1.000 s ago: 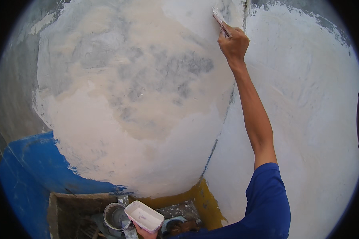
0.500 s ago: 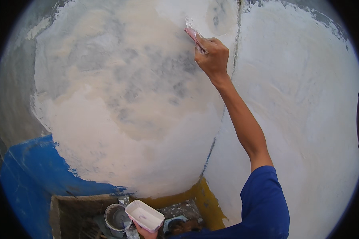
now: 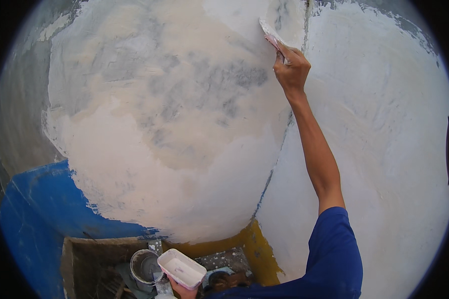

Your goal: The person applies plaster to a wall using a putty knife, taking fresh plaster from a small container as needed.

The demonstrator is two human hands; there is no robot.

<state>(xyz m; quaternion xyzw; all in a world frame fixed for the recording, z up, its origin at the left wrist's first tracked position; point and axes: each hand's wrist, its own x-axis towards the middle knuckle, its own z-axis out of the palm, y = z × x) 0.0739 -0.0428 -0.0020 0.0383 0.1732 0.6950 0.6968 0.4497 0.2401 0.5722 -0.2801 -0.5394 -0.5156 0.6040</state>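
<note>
High up near the wall corner, my right hand [image 3: 292,70] is closed around a putty scraper [image 3: 271,36] with a pinkish lower part. White paste coats its outer end, which lies against the wall [image 3: 184,134]. The wall carries cream and white plaster with grey patches showing through. Low in the view, my left hand [image 3: 183,290] grips a small rectangular tub [image 3: 182,269], pale pink outside, from beneath. White paste lines the tub's inside. Most of the left hand's fingers are hidden under it.
Left of the tub stands a round bucket [image 3: 146,267] with grey residue. A brown open box or trough [image 3: 67,264] lies further left, beside blue-painted wall [image 3: 30,209]. Ochre paint [image 3: 258,249] covers the wall's foot. The white side wall [image 3: 379,149] meets the plastered wall at a dark seam.
My right hand has moved the scraper rightward along the wall, toward the corner seam. The tub in my left hand stays almost in place.
</note>
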